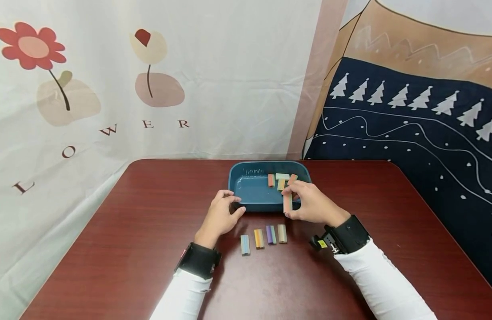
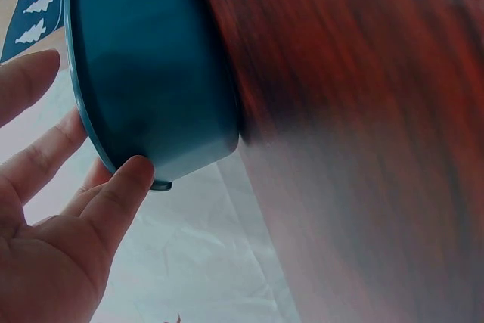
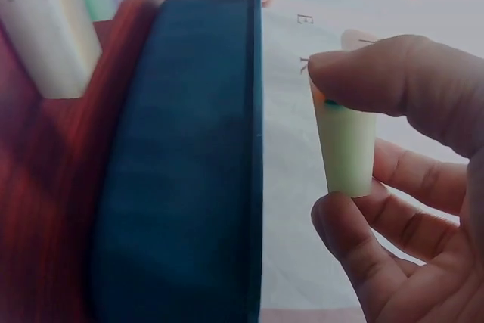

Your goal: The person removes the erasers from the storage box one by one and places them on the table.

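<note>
My right hand (image 1: 312,205) pinches a small pale block (image 1: 287,202) between thumb and forefinger, holding it upright just above the near rim of the blue tray (image 1: 252,205); in the right wrist view the block (image 3: 346,145) looks light green with a thin orange edge at its top, my thumb pressing one end and a fingertip the other, the tray's wall (image 3: 181,172) just beside it. My left hand (image 1: 221,216) steadies the tray at its near left corner: the thumb rests against the outer wall and the fingers reach over the rim, lightly curled around it. The left wrist view shows that thumb (image 2: 121,194) touching the tray's lower edge (image 2: 151,73), the other fingers spread and fairly straight beside the rim. Inside the tray, toward its far right corner, lie four more small blocks (image 1: 281,179) in orange, pale green and tan, close together and partly touching. On the dark red table (image 1: 130,231) in front of the tray, between my two wrists, four blocks (image 1: 264,237) lie in a row side by side: a blue-grey one, an orange one, a purple one and a tan one, each near the next but apart. Both my sleeves are white, with a black band on each wrist.
</note>
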A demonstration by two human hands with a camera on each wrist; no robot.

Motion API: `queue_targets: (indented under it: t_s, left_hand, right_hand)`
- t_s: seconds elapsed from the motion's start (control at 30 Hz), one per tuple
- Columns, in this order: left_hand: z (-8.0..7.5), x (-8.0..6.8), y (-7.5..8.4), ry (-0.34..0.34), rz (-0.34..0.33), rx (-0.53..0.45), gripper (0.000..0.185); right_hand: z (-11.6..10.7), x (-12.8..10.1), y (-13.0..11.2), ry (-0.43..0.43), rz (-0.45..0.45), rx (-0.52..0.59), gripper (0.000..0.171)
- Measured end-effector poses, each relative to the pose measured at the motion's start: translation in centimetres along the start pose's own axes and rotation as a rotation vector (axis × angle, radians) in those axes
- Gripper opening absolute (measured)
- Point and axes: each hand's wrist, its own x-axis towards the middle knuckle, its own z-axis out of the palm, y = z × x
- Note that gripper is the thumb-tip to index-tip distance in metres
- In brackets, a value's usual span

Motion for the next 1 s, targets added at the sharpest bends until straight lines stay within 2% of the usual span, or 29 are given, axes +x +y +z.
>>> queue_targets:
  t_s: [0.3,0.73,1.0]
  left_hand:
    - [-0.1,-0.1,0.1,-0.01,-0.01,0.004,0.033]
    - [0.0,0.1,0.1,-0.007,-0.002,0.014,0.033]
    - [0.1,0.3,0.0,-0.003,0.003,0.016,0.033]
  right_hand:
    - [1.2,-2.3,0.0,-0.014,0.06,0.002,0.044]
    - [1.5,-2.8,-0.1,-0.165,0.118,-0.07,0.043]
    - [2.7,-2.5,0.2,-0.252,0.156,-0.108,0.042]
